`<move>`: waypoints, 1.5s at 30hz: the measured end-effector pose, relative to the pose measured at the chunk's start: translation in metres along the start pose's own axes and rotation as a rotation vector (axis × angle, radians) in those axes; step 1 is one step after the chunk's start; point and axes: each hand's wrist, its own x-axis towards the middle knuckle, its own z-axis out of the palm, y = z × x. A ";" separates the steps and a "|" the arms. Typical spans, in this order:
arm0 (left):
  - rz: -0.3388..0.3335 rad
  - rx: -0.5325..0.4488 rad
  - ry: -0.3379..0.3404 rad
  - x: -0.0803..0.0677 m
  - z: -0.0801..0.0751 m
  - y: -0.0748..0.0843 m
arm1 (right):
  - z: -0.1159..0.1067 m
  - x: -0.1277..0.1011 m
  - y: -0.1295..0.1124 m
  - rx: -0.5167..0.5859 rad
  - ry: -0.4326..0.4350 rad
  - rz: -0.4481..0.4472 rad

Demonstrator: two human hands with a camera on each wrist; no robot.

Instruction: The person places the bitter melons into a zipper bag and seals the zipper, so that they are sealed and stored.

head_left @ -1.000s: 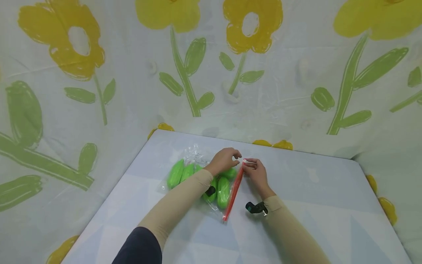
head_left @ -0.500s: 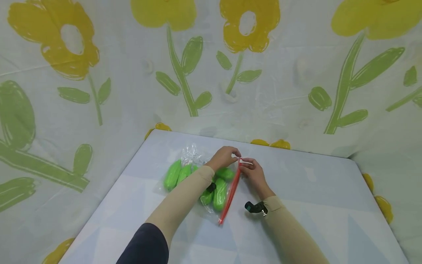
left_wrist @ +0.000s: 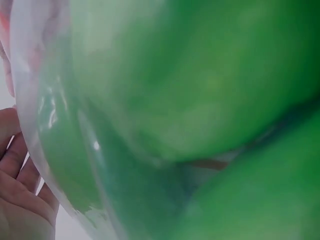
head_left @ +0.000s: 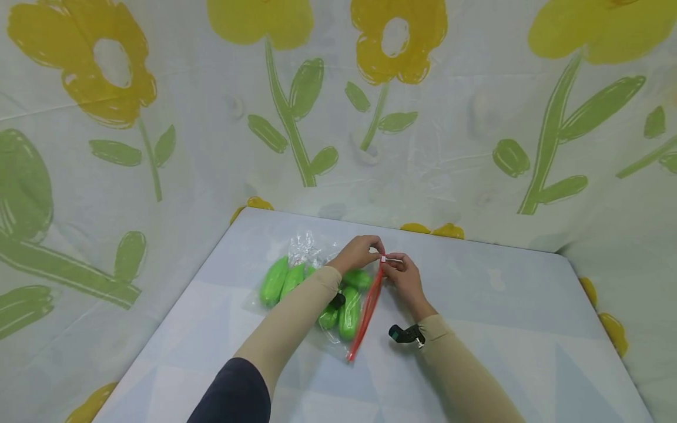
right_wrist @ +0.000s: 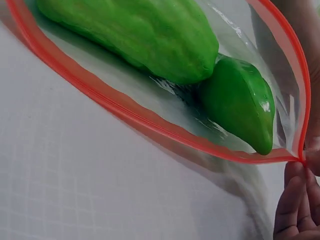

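Both hands meet at the far end of the red zip strip (head_left: 365, 314): left hand (head_left: 357, 254) and right hand (head_left: 404, 276) pinch the clear bag (head_left: 317, 288) of green vegetables (head_left: 275, 281), lying mid-tabletop (head_left: 502, 329) toward the far edge.

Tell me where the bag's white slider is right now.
In the head view, the white slider sits at the far end of the red zip strip, pinched between the left hand and right hand, beside the green vegetables.

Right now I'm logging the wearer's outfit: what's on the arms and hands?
Both hands, left hand and right hand, are bare. Tight beige sleeves cover both forearms; a dark navy sleeve sits above the left one. Each wrist carries a small black camera.
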 end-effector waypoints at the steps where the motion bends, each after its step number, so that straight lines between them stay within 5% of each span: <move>1: 0.005 -0.007 -0.005 0.000 0.000 0.000 | 0.001 0.000 0.000 -0.012 0.009 0.001; 8: 0.041 -0.020 -0.025 -0.001 0.001 -0.001 | 0.005 -0.001 -0.005 -0.115 0.064 0.052; 23: 0.009 -0.003 -0.007 -0.001 0.001 0.003 | 0.006 -0.001 -0.008 -0.136 0.099 0.046; 38: -0.010 -0.024 0.053 -0.002 -0.001 -0.001 | 0.008 -0.011 -0.006 -0.142 0.039 0.091; 45: 0.019 -0.037 -0.056 -0.002 -0.003 -0.004 | 0.007 -0.013 -0.006 -0.129 0.027 0.101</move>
